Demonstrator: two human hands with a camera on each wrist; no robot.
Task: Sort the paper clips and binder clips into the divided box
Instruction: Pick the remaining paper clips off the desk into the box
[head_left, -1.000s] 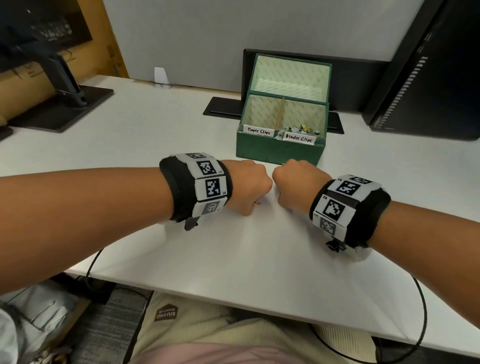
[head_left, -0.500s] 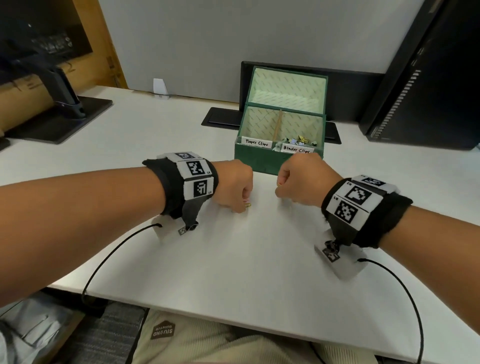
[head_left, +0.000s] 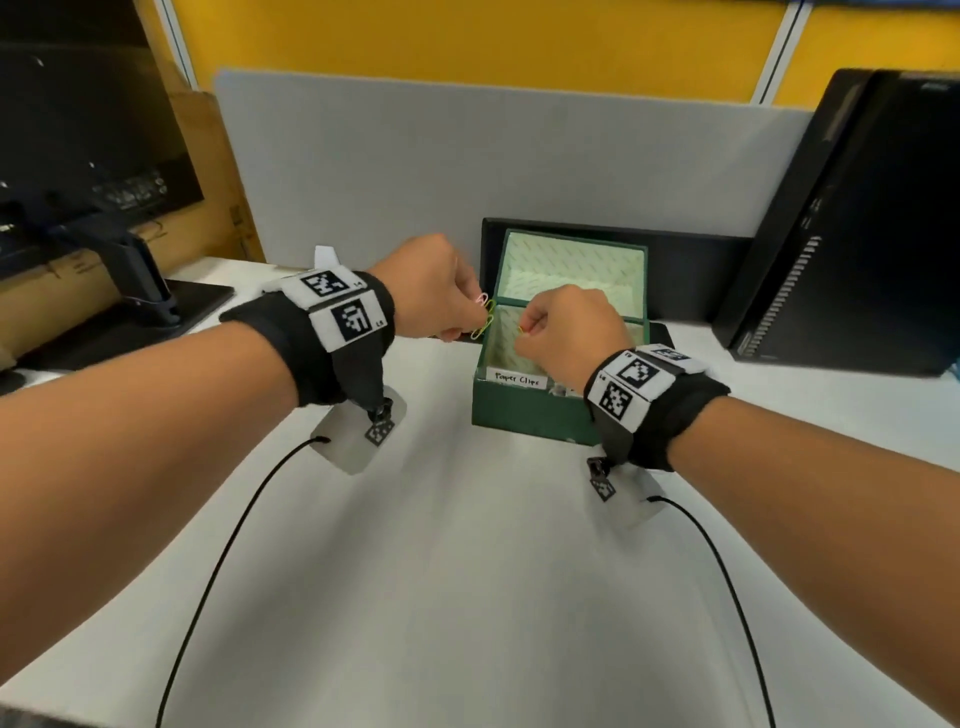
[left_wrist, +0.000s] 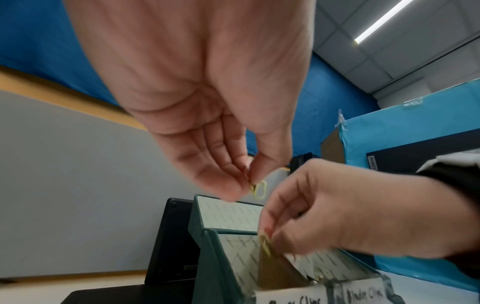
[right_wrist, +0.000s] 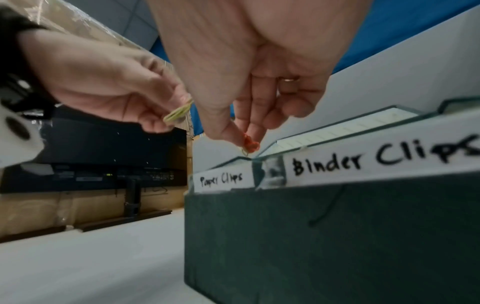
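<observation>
both hands are raised over the green divided box (head_left: 524, 410) at the desk's (head_left: 467, 597) far edge. left hand (head_left: 423, 291) pinches two paper clips (head_left: 484, 317), one pink, one yellow-green; right hand (head_left: 563, 332) pinches red and yellow paper clips (right_wrist: 249, 144), count unclear, above the "paper clips" compartment.

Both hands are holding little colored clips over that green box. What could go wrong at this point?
The left hand pinches its paper clips at the box's left edge, so some may drop onto the desk. The right hand holds its red clip near the divider, so it might land in the "Binder Clips" side. The hands are close and could bump.
</observation>
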